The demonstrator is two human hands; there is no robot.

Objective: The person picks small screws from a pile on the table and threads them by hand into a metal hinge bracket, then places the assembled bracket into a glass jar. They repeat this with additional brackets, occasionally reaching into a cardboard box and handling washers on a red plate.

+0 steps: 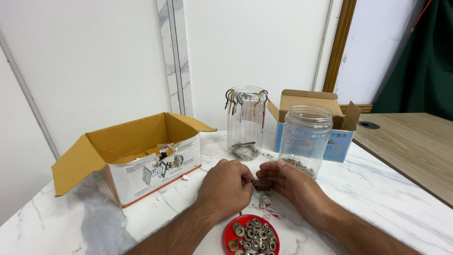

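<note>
Padlock (262, 184), small and dark, sits pinched btwn both hands over a white marble table (387, 198), w/ keys hanging below it. Left hand (225, 188) curls its fingers onto the lock's left end; right hand (292, 182) grips the other end w/ thumb and fingertips. Just behind: two clear jars (305, 137), one rimmed w/ hooks. Red lid of washers (251, 234) lies near the wrists; open cardboard box (137, 153) at left.

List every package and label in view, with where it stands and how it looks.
Brown box: left on the table, flaps open, white printed side with line drawings.
Blue box: back right, behind the jar, open brown flaps, blue-and-white front.
Jar label: on the clear plastic jar, pale, seen through the wall.
</note>
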